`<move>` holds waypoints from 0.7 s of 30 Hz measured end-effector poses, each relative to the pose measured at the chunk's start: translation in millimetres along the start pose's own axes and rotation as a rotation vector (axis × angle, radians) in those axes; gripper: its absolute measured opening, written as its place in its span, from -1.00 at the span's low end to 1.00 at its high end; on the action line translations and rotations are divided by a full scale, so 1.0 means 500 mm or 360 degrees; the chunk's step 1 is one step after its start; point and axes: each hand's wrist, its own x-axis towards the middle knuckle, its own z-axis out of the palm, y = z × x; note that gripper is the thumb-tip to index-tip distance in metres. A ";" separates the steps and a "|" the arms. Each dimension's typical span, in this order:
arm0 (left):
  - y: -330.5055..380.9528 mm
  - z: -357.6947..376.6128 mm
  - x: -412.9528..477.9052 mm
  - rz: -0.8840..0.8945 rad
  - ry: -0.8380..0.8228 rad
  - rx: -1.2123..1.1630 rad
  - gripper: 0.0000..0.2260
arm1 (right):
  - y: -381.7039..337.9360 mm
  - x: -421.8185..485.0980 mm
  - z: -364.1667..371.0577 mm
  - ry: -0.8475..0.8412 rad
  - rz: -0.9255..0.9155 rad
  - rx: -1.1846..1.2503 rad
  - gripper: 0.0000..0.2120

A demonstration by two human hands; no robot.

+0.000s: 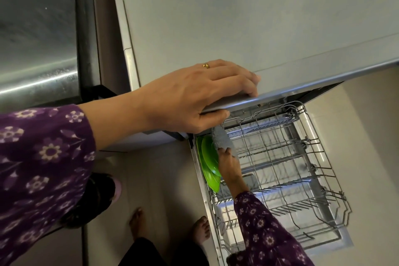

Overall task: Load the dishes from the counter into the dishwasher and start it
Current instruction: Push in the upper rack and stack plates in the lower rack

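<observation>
Bench (237,17), upper frame: left hand (194,97) grips its edge, likely for balance.
Dishwasher rack (311,167), lower right: pulled out for loading.
Green plates (208,157): upright at rack's left.
Right hand (230,166): fingers (223,150) pinch unidentifiable grey item (222,139) beside plates.

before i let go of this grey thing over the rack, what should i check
1. Right hand on the grey textured item: ok, fingertips pinch its near end.
2. Item seated in the wire rack: cannot tell, its contact with the rack is not visible.
3. Green plates standing on edge at the rack's left side: ok.
4. Free slots beside them: ok, the other tines are bare.
5. Left hand braced on the counter edge: ok.
6. Rack pushed in for starting: not ok, it is pulled out.
</observation>
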 end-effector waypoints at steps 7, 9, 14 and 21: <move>0.001 -0.002 0.000 -0.0016 -0.0018 0.0001 -0.63 | -0.048 -0.050 -0.017 0.0005 0.0002 0.0003 -0.66; 0.001 -0.003 -0.001 -0.0017 -0.0021 -0.0003 -0.63 | -0.052 -0.055 -0.018 0.0019 -0.0009 -0.0013 -0.67; 0.002 -0.004 0.000 -0.0013 -0.0022 -0.0001 -0.63 | -0.054 -0.044 -0.019 0.0000 -0.0025 -0.0049 -0.69; -0.001 -0.002 -0.002 0.0006 0.0012 -0.0003 -0.64 | -0.006 -0.024 0.020 -0.0032 0.0030 -0.0017 -0.71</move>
